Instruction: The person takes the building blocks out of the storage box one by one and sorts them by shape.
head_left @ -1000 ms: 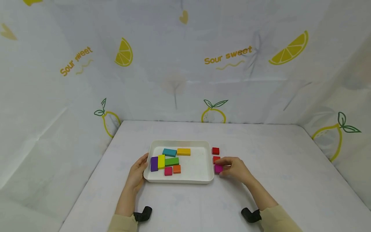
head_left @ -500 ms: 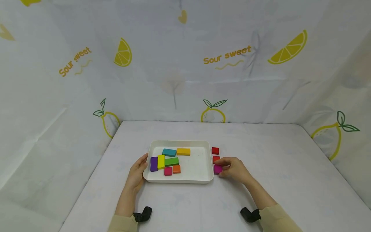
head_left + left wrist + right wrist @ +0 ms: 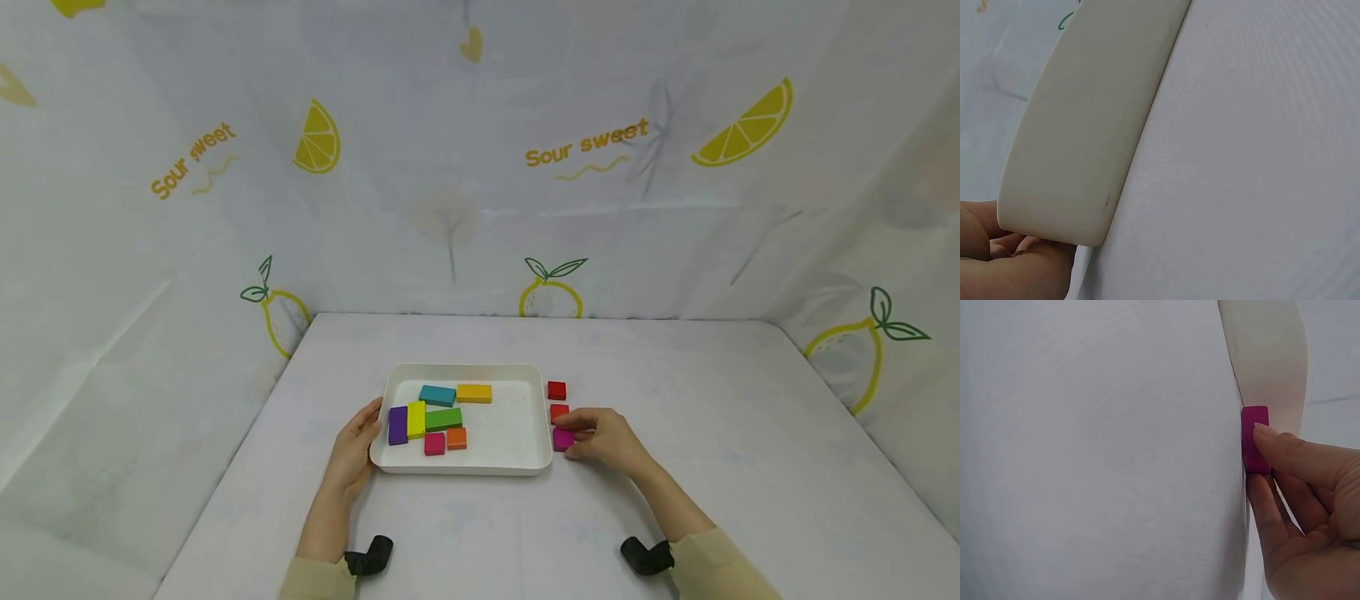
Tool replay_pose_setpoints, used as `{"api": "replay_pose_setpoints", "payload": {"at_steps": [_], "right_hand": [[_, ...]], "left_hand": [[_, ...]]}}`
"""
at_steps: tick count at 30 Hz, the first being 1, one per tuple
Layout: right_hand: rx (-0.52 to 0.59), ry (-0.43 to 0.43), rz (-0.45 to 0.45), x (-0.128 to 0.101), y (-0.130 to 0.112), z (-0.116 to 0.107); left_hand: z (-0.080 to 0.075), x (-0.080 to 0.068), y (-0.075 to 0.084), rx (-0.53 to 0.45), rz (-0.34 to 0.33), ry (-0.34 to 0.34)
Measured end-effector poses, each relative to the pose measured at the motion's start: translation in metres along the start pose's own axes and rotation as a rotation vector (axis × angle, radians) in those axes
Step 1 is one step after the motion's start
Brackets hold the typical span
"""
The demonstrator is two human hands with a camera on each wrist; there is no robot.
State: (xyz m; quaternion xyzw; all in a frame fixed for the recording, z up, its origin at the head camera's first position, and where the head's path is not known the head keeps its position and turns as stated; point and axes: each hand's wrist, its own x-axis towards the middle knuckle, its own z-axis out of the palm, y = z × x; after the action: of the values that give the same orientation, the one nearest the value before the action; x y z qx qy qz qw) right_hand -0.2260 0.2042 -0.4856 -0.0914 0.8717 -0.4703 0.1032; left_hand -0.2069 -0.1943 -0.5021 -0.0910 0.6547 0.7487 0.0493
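A white rectangular tray point(image 3: 510, 433) sits on the table with several coloured blocks in its left and middle part. My left hand point(image 3: 352, 450) holds the tray's left end; in the left wrist view its fingers point(image 3: 1029, 269) lie against the end wall. My right hand point(image 3: 607, 446) pinches a magenta block point(image 3: 1255, 439) between thumb and fingers. This block stands on the table close beside the tray's right wall. Behind it are a red-orange block point(image 3: 558, 412), partly covered by my fingers, and a red block point(image 3: 557, 390).
In the tray lie a purple block point(image 3: 398, 426), a yellow block point(image 3: 416, 420), a green block point(image 3: 443, 419), a blue block point(image 3: 437, 395), an amber block point(image 3: 474, 393), a pink block point(image 3: 434, 443) and an orange block point(image 3: 456, 438). A lemon-print sheet point(image 3: 420, 150) hangs behind the table point(image 3: 675, 375).
The view has shifted very slightly. Both hands, the tray and the blocks keep their places.
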Motion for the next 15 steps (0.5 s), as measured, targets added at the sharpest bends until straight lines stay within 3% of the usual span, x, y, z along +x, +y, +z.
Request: {"api": "replay_pose_setpoints", "payload": {"at_steps": [15], "right_hand": [[-0.004, 0.003, 0.007, 0.0001, -0.0007, 0.0016]], "left_hand": [[-0.0006, 0.0007, -0.0010, -0.001, 0.002, 0.004]]}}
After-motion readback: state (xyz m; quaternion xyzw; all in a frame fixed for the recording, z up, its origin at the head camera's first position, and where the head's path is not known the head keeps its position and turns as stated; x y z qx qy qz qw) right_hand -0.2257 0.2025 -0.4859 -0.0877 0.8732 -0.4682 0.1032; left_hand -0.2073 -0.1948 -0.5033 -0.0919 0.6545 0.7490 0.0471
